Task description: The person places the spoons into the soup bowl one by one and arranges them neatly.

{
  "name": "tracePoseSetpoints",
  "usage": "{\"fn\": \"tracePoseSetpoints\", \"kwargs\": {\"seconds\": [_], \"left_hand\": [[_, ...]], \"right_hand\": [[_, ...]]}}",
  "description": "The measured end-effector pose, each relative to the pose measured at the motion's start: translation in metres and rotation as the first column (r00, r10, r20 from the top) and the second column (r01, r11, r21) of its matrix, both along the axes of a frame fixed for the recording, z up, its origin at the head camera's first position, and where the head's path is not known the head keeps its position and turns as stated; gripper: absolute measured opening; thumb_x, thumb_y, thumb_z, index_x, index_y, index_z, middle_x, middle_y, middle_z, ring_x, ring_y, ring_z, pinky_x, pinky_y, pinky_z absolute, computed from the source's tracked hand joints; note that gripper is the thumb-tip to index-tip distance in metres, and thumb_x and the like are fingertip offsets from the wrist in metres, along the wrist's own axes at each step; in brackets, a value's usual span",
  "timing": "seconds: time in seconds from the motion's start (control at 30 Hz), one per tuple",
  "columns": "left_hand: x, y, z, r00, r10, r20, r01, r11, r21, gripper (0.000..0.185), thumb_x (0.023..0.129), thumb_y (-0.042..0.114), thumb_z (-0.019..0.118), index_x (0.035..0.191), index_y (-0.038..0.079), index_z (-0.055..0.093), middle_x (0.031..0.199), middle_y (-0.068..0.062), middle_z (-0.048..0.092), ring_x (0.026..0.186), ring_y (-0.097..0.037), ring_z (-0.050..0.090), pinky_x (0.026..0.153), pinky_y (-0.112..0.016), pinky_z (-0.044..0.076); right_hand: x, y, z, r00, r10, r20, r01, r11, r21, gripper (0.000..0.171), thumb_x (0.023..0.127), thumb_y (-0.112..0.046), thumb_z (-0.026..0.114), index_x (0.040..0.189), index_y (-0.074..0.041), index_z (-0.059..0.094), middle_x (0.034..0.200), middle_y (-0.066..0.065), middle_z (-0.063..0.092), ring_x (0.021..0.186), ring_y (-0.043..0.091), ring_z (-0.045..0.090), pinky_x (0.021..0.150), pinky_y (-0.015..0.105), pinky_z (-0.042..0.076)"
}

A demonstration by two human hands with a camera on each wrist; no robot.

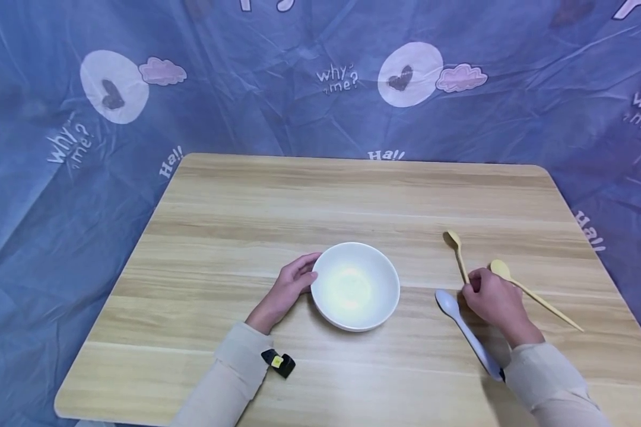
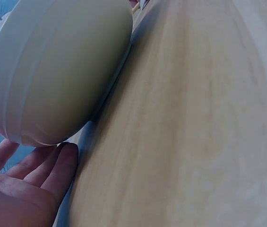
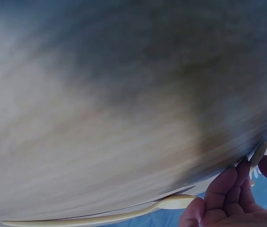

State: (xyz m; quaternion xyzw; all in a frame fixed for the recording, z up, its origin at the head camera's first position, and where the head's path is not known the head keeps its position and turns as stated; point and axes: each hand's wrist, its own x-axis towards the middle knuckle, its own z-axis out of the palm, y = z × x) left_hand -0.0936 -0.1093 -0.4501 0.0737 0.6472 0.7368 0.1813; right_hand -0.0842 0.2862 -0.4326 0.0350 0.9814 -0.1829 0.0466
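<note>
A white bowl [image 1: 355, 287] stands upright on the table, nothing in it. My left hand [image 1: 288, 290] touches the bowl's left side, thumb by the rim; in the left wrist view its fairly straight fingers [image 2: 60, 165] rest against the outer wall. At the right, my right hand [image 1: 497, 296] pinches the handle of a small yellow spoon [image 1: 459, 258] whose bowl end points away from me. A second yellow spoon [image 1: 545, 302] lies just right of this hand. On the hand's left lies a pale lilac spoon [image 1: 467, 329], its handle end partly hidden near the sleeve.
All of this is on a light wood-grain table [image 1: 235, 213] with rounded corners. A blue printed cloth [image 1: 272, 107] hangs behind the table and along its sides. A black strap with a yellow mark [image 1: 278, 360] sits at the left cuff.
</note>
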Motion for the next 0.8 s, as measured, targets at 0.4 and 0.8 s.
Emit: {"fn": "tracePoseSetpoints", "kwargs": {"seconds": [0.4, 0.8], "left_hand": [[-0.0006, -0.0001, 0.0004, 1.0, 0.006, 0.001, -0.006, 1.0, -0.029, 0.047, 0.095, 0.012, 0.049, 0.14, 0.001, 0.04, 0.136, -0.022, 0.048, 0.119, -0.027, 0.053, 0.09, -0.03, 0.052], [0.0007, -0.0012, -0.0037, 1.0, -0.004, -0.005, 0.004, 1.0, -0.019, 0.047, 0.096, 0.013, 0.048, 0.14, 0.0, 0.039, 0.137, -0.023, 0.047, 0.118, -0.027, 0.054, 0.09, -0.029, 0.052]], "right_hand": [[0.0015, -0.0002, -0.0008, 1.0, -0.006, -0.021, 0.006, 1.0, 0.006, 0.03, 0.079, -0.015, 0.055, 0.101, 0.005, 0.06, 0.084, 0.015, 0.065, 0.086, 0.043, 0.058, 0.069, 0.052, 0.032], [0.0025, -0.0019, -0.0002, 0.998, -0.022, -0.055, 0.022, 1.0, 0.002, 0.028, 0.08, -0.015, 0.055, 0.098, 0.005, 0.06, 0.08, 0.013, 0.063, 0.077, 0.034, 0.057, 0.067, 0.05, 0.035]]}}
